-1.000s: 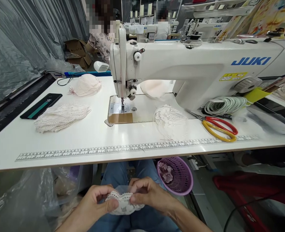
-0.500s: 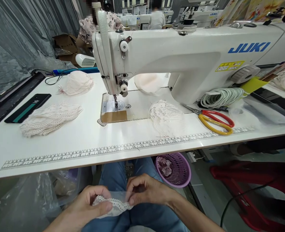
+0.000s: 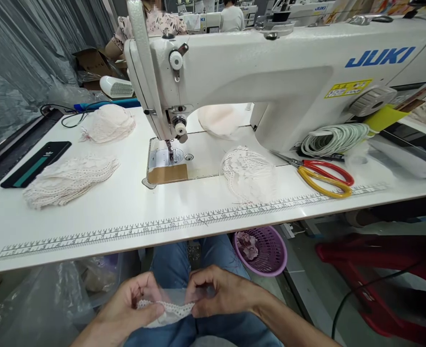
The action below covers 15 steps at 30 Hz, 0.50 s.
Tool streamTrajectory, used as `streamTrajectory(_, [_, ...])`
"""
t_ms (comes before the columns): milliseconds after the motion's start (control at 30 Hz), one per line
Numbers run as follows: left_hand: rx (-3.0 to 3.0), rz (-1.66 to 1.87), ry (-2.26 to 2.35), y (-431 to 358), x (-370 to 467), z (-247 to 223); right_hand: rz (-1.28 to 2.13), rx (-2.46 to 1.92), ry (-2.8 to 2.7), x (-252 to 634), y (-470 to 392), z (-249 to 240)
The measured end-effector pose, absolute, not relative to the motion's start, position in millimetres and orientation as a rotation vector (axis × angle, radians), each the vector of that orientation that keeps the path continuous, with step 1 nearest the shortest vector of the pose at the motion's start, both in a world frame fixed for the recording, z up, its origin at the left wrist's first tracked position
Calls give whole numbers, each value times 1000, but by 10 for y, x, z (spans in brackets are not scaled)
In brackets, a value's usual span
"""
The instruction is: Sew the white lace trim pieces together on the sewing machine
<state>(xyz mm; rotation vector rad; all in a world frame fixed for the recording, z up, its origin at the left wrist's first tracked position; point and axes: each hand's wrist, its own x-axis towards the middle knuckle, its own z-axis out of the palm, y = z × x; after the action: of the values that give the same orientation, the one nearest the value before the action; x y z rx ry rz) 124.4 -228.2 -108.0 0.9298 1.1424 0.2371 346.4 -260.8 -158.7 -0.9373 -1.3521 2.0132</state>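
Observation:
A small white piece of lace [image 3: 171, 314] with a scalloped, holed edge and sheer fabric is stretched between my hands, over my lap and below the table edge. My left hand [image 3: 135, 303] pinches its left end between thumb and fingers. At the other end, my right hand [image 3: 222, 295] grips it the same way. Above them on the table stands a white sewing machine [image 3: 241, 67], its needle area apart from my hands. A lace piece [image 3: 247, 173] lies right of the needle plate, and a stack of lace pieces [image 3: 71, 178] lies to the left.
Red-and-yellow-handled scissors [image 3: 323, 178] and a coil of pale cord [image 3: 336, 140] lie at the right. A printed ruler [image 3: 184, 222] runs along the front edge. Below hangs or stands a purple basket [image 3: 280, 255]; a red stool [image 3: 357, 279] is farther right. Another person [image 3: 165, 21] sits behind.
The view has shifted slightly. Both hands keep hold of the lace, whose edge now looks straighter and its middle less bunched. Things on the table lie as before.

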Motion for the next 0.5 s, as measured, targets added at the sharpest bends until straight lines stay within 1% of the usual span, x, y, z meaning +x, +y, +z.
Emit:
streamTrajectory(167, [1081,104,1080,-2260,1131,-1140,1951,-812,-1438,3451,-2558,-1527])
streamTrajectory(300, [1153,-77,1004,-2212,1097,-1088,2085,-801,-1345,3442,-2547,-1519])
streamTrajectory(400, [1169,-70,918,-2170,1122,-1041,2194,-840,-1238,3466,-2563,-1537])
streamTrajectory(500, [1133,-39,868,-2150,1146,-1020,2220,-796,-1218,3482,-2566,-1556])
